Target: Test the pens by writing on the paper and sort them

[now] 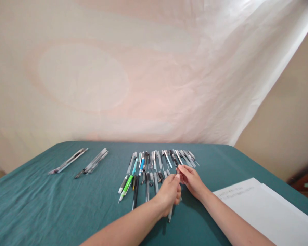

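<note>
My left hand [169, 194] is closed round a clear pen [170, 213] whose lower end sticks out below the fist. My right hand [192, 180] pinches the pen's upper tip, fingers together, right against the left hand. Both hands hover just in front of a row of several pens [154, 165] laid side by side on the teal tablecloth [66, 205]; the row includes a green pen [125, 188] and blue ones.
Two small bundles of pens lie at the far left, one [68, 160] and another [92, 163]. White paper sheets [267, 208] rest at the right front. A pale fabric backdrop [143, 68] hangs behind the table.
</note>
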Demonstrator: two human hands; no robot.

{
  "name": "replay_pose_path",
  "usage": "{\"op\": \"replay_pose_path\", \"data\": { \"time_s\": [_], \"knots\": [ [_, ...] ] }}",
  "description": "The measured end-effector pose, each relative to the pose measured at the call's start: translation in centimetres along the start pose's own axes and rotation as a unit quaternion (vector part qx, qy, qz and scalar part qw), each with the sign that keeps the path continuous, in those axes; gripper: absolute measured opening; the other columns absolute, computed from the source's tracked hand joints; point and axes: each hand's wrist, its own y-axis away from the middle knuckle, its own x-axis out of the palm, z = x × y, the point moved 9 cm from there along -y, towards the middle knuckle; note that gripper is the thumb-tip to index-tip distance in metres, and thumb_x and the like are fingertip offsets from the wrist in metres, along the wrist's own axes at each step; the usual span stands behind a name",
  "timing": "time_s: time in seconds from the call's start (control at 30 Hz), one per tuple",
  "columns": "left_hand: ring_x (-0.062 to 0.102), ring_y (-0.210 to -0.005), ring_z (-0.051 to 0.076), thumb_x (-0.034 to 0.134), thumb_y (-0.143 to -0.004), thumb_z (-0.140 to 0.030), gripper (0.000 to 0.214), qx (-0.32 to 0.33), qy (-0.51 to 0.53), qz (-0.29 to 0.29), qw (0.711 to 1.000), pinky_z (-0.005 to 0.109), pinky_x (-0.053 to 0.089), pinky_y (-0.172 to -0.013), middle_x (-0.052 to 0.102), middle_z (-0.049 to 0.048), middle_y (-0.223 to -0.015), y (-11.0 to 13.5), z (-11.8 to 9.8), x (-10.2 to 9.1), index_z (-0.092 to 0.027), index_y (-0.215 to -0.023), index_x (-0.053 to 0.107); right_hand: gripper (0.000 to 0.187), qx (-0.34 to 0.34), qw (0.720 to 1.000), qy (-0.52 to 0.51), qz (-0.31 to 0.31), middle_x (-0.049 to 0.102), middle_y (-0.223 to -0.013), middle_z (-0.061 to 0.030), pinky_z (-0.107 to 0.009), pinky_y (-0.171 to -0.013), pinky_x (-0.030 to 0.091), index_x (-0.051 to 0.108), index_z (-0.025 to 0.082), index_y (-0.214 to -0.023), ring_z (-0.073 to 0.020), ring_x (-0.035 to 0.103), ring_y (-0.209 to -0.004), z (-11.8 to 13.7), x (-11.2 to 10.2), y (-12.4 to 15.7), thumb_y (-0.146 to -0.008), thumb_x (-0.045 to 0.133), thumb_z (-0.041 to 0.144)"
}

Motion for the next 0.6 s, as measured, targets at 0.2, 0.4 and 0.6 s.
{"op": "replay_pose_path", "data": {
  "time_s": [0.2, 0.4, 0.6],
  "knots": [
    [0.027, -0.04, 0.003, 0.046, -0.08, -0.04, 0.023, 0.039, 0.113, -0.04, 0.992, 0.016, 0.013, -0.039, 0.035, -0.0073, -0.053, -0.8, -1.4, -2.1, -0.016, -0.084, 0.044, 0.031, -0.009, 0.998, 0.048, -0.04, 0.052, -0.054, 0.0008, -0.024, -0.041, 0.033, 0.06, 0.019, -0.071, -0.0094, 0.042, -0.042, -0.4, -2.2, -1.0, -0.073, 0.056, 0.05],
    [0.034, -0.042, 0.005, 0.038, -0.084, -0.026, 0.016, 0.084, 0.201, -0.102, 0.971, 0.016, 0.02, -0.039, 0.037, -0.0039, -0.054, -1.9, -2.9, -5.2, -0.013, -0.081, 0.046, 0.032, -0.026, 0.971, 0.238, -0.015, 0.058, -0.064, -0.0008, -0.024, -0.038, 0.04, 0.057, 0.017, -0.086, -0.012, 0.051, -0.046, -1.2, -1.5, -1.5, -0.072, 0.056, 0.046],
    [0.035, -0.043, 0.005, 0.04, -0.084, -0.025, 0.015, 0.101, 0.216, -0.103, 0.966, 0.016, 0.021, -0.039, 0.039, -0.0032, -0.054, -2.1, -3.0, -5.4, -0.013, -0.08, 0.048, 0.027, -0.052, 0.945, 0.32, -0.04, 0.055, -0.052, 0.001, -0.021, -0.034, 0.035, 0.058, 0.018, -0.074, -0.0131, 0.051, -0.043, -0.9, -1.3, -1.4, -0.071, 0.056, 0.044]
  ]
}}
